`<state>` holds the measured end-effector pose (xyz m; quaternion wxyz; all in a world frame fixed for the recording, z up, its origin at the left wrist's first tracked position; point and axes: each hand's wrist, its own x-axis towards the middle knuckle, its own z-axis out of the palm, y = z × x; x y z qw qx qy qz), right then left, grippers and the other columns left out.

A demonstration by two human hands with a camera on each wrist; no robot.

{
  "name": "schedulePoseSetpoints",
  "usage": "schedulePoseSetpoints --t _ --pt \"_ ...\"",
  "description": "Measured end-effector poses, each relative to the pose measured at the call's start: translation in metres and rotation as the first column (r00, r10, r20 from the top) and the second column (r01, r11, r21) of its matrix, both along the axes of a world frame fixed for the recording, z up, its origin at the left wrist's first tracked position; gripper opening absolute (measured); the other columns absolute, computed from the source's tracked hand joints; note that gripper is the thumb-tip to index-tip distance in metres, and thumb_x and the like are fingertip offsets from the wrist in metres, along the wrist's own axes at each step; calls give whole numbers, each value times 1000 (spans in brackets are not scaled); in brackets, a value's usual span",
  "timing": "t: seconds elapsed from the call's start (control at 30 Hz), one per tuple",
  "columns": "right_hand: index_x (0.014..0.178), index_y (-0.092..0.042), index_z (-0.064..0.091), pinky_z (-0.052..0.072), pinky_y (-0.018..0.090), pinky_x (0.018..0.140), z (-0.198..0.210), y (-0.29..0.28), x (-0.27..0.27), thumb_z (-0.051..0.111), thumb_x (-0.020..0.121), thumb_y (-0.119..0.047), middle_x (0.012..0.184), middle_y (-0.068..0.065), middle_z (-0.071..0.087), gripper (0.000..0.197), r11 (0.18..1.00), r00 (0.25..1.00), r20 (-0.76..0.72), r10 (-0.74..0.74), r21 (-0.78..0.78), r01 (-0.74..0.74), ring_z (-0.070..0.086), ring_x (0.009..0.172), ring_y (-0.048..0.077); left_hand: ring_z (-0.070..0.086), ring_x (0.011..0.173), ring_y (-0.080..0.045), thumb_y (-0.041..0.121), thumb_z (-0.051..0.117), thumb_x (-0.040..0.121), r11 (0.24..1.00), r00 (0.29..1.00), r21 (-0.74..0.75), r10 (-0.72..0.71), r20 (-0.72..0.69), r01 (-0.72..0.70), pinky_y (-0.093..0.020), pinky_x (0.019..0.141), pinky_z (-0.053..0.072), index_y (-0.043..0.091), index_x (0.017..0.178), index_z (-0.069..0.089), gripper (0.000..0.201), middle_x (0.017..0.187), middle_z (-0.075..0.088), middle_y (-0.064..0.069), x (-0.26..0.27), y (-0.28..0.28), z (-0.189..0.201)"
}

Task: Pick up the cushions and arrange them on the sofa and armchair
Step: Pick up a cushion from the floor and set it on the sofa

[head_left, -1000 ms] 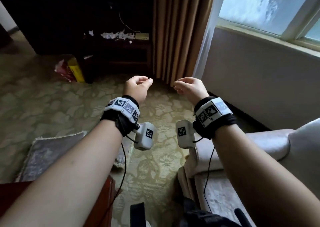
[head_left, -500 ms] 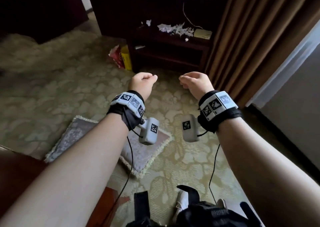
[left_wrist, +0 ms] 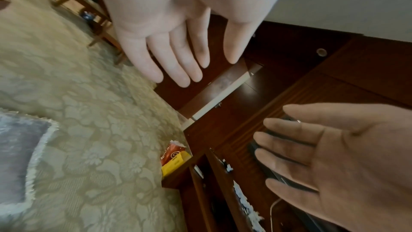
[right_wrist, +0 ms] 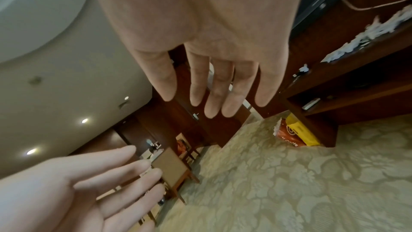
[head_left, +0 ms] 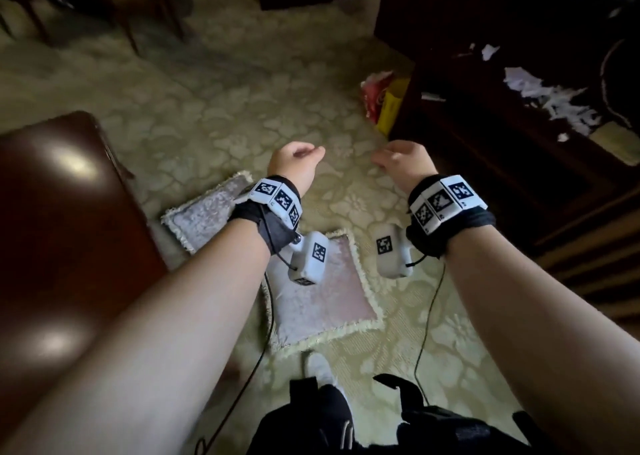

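Two pale pink cushions with cream fringe lie flat on the patterned carpet. The near cushion (head_left: 322, 298) is just ahead of my foot, and the far cushion (head_left: 204, 212) lies up and left of it, partly behind my left wrist. A corner of one cushion (left_wrist: 17, 156) shows in the left wrist view. My left hand (head_left: 299, 158) and right hand (head_left: 401, 158) hang in the air above the carpet, side by side and apart. Both are empty with relaxed fingers, which the wrist views show nearly straight on the left hand (left_wrist: 178, 59) and the right hand (right_wrist: 211, 80). No sofa or armchair is in view.
A dark glossy wooden table (head_left: 52, 229) fills the left, close to the far cushion. A dark wooden cabinet (head_left: 502, 163) with white paper scraps stands on the right, and a red and yellow bag (head_left: 381, 104) leans at its foot. Chair legs (head_left: 138, 21) stand far back.
The view has swung left and down: window, curtain and armchair have left the picture, and both cushions and the table have come in. Both hands stay held out and empty.
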<state>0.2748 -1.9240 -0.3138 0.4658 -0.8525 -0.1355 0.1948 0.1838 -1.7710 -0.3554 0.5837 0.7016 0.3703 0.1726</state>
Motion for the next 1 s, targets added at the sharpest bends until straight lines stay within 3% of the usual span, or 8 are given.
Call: schedulePoseSetpoints --t 0.13,0.27,0.37,0.47,0.6,0.73,0.83,1.0 --pt "97 -16 70 39 15 60 -18 30 56 63 92 -22 72 -10 57 10 993 995 11 97 -71 -96 53 70 5 69 103 -24 29 67 92 996 997 -48 69 -24 -70 -28 87 52 19 99 68 13 101 71 -2 46 23 -20" --pt "109 -8 73 45 27 80 -39 63 97 65 92 -24 93 2 65 25 981 987 -51 154 -113 -159 58 93 17 68 103 -23 31 66 93 988 990 -80 130 -55 -134 -28 89 50 14 109 70 24 105 72 -3 66 49 -36" --pt "102 -15 72 46 28 87 -55 100 113 67 91 -24 104 4 69 15 960 967 -103 233 -137 -246 63 104 21 65 100 -20 32 65 94 960 964 -114 243 -107 -255 -26 87 47 12 114 69 28 109 72 -3 63 78 -52" --pt "88 -26 69 51 36 97 -81 135 132 70 87 -31 114 5 72 6 927 939 -145 313 -171 -335 65 110 25 64 97 -21 29 64 93 915 923 -157 346 -165 -371 -27 87 47 16 98 69 15 103 72 -3 64 103 -76" --pt "94 -23 71 49 33 86 -124 184 159 70 85 -36 110 5 73 16 853 867 -196 459 -175 -491 66 105 25 65 104 -25 19 61 95 818 835 -191 503 -222 -543 -34 99 51 14 91 68 9 102 72 -9 63 129 -117" --pt "109 -5 71 53 37 91 -169 228 179 66 92 -25 109 13 72 27 697 722 -221 655 -192 -691 66 102 27 69 107 -31 31 68 92 651 672 -189 662 -333 -735 -44 95 55 6 117 70 35 114 73 -16 59 122 -161" --pt "102 -10 71 46 25 67 -201 245 192 62 95 -27 91 7 66 21 537 584 -290 758 -231 -811 60 79 20 67 97 -28 28 66 94 436 514 -272 751 -415 -857 -34 76 53 2 121 68 37 103 70 -13 56 90 -197" --pt "108 4 69 35 19 56 -253 256 203 59 97 -23 108 22 68 30 350 433 -368 823 -271 -897 60 97 35 65 102 -27 29 65 95 142 314 -344 793 -522 -928 -38 89 51 7 100 68 22 107 67 -11 58 40 -257"
